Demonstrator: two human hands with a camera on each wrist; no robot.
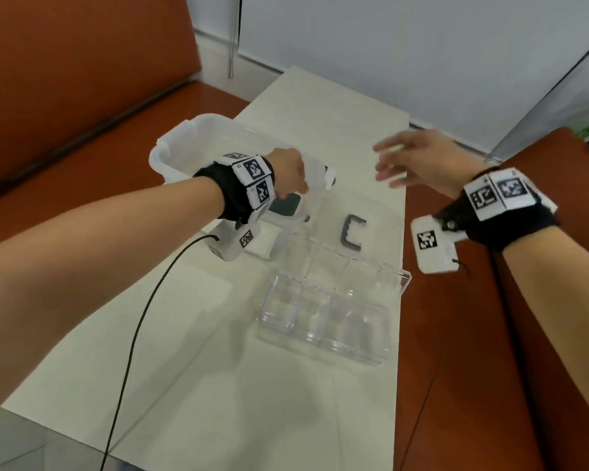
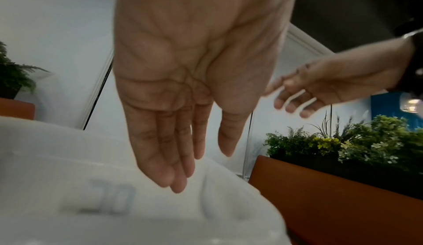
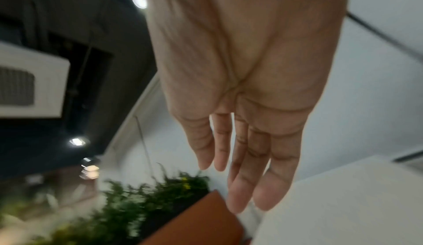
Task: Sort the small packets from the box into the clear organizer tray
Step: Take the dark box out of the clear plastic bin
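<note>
Our left hand (image 1: 288, 173), fingers (image 2: 164, 158) straight, reaches into the box (image 1: 174, 147); right hand (image 1: 419, 158) spread, empty. Packets, unseen, probably light and slippery: pinch edges.

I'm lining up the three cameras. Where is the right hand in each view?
Head: right hand, upper right, fingers spread above the table.
Left wrist: right edge, reaching in.
Right wrist: fills the top centre, fingers straight, holding nothing.
Shared landmark: the orange seat.
</note>
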